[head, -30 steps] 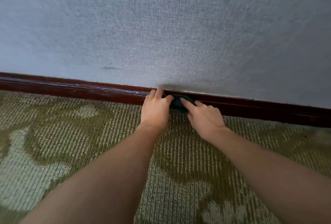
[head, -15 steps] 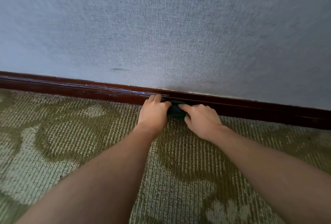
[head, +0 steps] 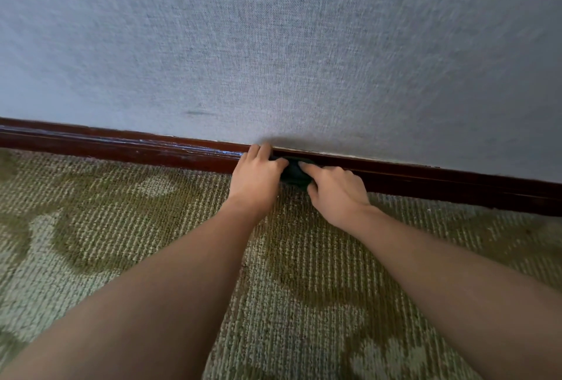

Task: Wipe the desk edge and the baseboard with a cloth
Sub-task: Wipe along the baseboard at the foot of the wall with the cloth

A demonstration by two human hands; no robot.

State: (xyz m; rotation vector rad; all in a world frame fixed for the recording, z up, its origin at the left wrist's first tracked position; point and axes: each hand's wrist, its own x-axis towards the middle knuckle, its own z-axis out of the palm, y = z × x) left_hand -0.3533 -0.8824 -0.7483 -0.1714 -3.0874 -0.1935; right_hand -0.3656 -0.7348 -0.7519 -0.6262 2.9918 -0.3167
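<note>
No text, label, brand, number or sign can be read anywhere in this view.
</note>
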